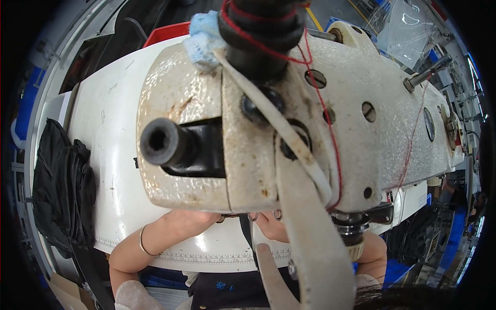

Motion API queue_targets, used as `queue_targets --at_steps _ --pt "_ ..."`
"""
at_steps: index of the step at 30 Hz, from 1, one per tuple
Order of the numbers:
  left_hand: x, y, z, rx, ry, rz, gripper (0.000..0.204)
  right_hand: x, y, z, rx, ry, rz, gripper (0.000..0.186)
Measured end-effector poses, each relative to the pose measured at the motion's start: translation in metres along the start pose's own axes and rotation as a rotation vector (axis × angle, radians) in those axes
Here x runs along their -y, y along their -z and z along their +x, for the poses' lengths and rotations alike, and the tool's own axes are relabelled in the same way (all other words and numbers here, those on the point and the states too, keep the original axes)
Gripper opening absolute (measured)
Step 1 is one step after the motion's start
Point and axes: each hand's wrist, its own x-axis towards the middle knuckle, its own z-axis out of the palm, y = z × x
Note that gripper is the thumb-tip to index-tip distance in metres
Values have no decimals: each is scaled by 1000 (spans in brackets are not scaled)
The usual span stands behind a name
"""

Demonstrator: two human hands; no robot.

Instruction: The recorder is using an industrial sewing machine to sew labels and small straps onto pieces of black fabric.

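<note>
A white sewing machine head fills the middle, with red thread wound round its black post and a light blue cloth at its top. My left hand reaches beneath the machine's lower edge, fingertips hidden. My right hand is partly hidden behind the machine and its long pale lever, beside small metal loops that I cannot make out. A black strap runs down between my hands over the white table; whether either hand grips it is not visible.
Bunched black fabric lies along the table's left edge. A red bin sits behind the table. A cardboard box is at lower left. More dark material and clutter stand at the right, with part of another person at the far right.
</note>
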Motion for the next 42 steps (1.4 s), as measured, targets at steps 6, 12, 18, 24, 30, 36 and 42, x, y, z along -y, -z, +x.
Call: queue_targets --at_steps 6,12,18,24,30,36,42 --pt "0 -1 -2 45 57 -75 22 4 -3 4 -110 -306 567 7" --pt "-1 -6 -6 28 69 -34 26 9 -7 2 -163 -479 858 4" --pt "-8 2 2 -7 88 28 25 -6 14 1 246 178 -153 20" --pt "-8 -3 5 -84 32 30 28 -4 12 -1 189 100 -93 22" --pt "-24 2 10 -13 49 137 34 5 2 -23 241 -320 679 28" --pt "-26 -4 -1 2 -24 261 36 1 29 3 150 -70 -43 42" --pt "-13 2 7 45 85 186 26 -5 15 12 290 -553 255 13"
